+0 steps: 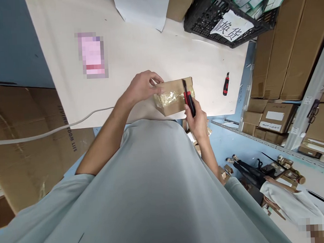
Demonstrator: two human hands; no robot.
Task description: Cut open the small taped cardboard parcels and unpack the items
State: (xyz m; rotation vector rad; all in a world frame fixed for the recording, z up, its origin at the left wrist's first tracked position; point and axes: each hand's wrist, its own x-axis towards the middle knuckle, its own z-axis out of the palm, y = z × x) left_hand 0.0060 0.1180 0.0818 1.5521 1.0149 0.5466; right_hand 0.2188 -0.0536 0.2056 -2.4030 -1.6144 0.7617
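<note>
A small brown cardboard box [174,108], wrapped with shiny clear tape, sits tilted at the near edge of the white table. My left hand [147,85] grips its left end, thumb on the taped face and fingers over the far edge. In my right hand [197,120] is a red and black utility knife [189,101], its tip lying over the right part of the box. Whether the blade touches the tape I cannot tell. A second red and black utility knife [226,84] lies on the table to the right.
A black plastic crate [208,21] with green and white boxes stands at the far right, near a white paper sheet [143,9]. A blurred pink item [92,54] lies left. A white cable [57,129] crosses the left edge. Another person [286,196] stands lower right.
</note>
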